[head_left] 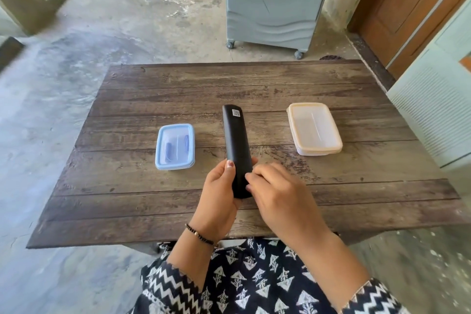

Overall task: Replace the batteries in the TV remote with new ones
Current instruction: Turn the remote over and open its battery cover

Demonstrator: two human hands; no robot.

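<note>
Black plastic TV remote (pixel 237 150), gripped face-down by left hand (pixel 220 192), awaits right-hand fingers (pixel 254 177) sliding its battery cover off.

remote (pixel 236 145) black | left box (pixel 175 146) blue | right box (pixel 314 129) cream

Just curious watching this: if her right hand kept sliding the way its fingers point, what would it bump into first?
The right hand points left; its fingers already meet the black remote, held by the left hand.
</note>
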